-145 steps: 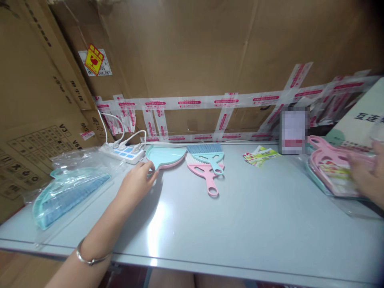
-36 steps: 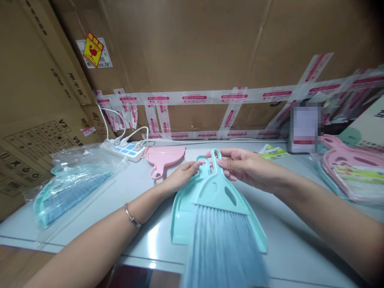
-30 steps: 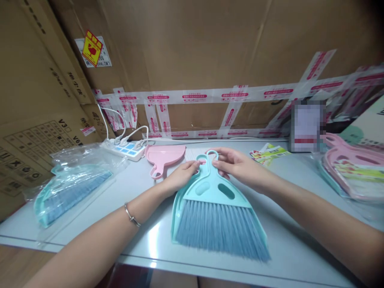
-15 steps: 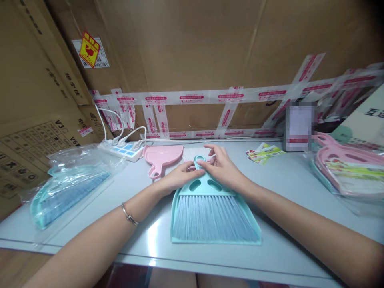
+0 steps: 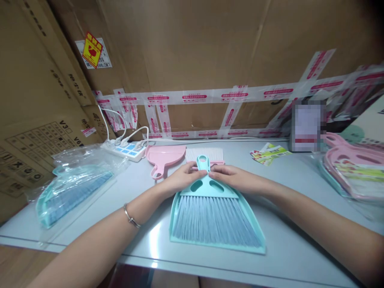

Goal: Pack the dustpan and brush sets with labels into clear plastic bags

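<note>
A teal brush with blue-grey bristles lies flat inside a teal dustpan on the pale table. My left hand pinches the left side of the brush's neck, fingers closed. From the other side my right hand presses the same neck with its fingers together. Just behind my hands lie a pink dustpan and a pink brush with white bristles.
A bagged teal brush-and-pan set lies at the left. A white power strip with cables sits at the back left. Paper leaflets lie at the back right, bagged pink sets at the far right. Taped cardboard walls enclose the table.
The teal brush, held tilted above the teal dustpan, has been laid flat into it. Both hands moved onto the brush's neck. Earlier the teal dustpan lay at the back where the pink one is.
</note>
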`<state>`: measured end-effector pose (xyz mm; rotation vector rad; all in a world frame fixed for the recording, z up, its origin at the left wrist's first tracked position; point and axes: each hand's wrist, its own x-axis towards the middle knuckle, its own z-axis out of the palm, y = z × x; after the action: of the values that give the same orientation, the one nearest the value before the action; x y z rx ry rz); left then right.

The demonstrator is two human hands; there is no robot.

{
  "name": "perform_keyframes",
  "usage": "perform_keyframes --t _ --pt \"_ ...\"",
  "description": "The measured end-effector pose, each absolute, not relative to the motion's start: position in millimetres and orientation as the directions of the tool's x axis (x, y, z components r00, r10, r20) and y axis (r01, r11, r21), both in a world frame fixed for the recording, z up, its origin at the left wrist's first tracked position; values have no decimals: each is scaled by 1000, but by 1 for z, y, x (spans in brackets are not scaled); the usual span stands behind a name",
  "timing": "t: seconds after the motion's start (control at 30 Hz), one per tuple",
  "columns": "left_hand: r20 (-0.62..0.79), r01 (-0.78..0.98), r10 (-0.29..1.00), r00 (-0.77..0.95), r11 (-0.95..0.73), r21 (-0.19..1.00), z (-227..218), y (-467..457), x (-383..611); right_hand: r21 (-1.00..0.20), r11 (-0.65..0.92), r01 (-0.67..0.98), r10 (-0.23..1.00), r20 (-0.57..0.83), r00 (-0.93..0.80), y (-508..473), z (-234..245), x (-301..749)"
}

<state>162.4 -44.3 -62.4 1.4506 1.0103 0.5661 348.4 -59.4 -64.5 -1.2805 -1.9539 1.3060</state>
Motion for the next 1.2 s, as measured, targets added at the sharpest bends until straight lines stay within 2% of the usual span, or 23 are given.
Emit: perform_keyframes --t 0.17,0.23,0.4,0.53,0.6,0.67,0.73,0.8,0.97,1.07,1.2 --pt "-259 324 873 412 125 938 -59 -48 165 -737 235 634 926 -27 -376 -67 -63 339" --pt "-251 335 886 391 117 935 -59 -48 165 -710 250 658 935 1 -354 -70 -65 336" --pt "-228 309 893 388 107 945 -60 -47 166 -756 249 606 939 34 -343 -71 -67 332" --pt "-233 310 890 392 110 944 -62 -46 165 -790 233 567 928 5 -373 -59 -51 351" --pt "-234 320 888 397 105 942 -65 -45 164 -753 179 634 968 21 -249 -46 -41 379" --pt "-222 316 887 404 92 944 -67 -44 164 -667 86 740 992 123 -5 -31 -36 419" --pt "-214 302 884 415 88 949 -68 -44 163 -507 -54 860 955 224 193 -20 -41 462" --pt "-216 298 882 418 91 950 -68 -44 163 -382 -158 911 954 179 240 -13 -53 498" --pt "-224 265 868 444 112 958 -67 -44 163 -196 -194 961 978 35 205 -9 -80 528" --pt "-225 265 866 447 111 958 -68 -43 163 -189 -172 967 985 -29 169 -11 -81 521" --pt "-241 318 873 424 106 942 -69 -42 163 -238 -111 965 991 -100 89 -12 -75 513"
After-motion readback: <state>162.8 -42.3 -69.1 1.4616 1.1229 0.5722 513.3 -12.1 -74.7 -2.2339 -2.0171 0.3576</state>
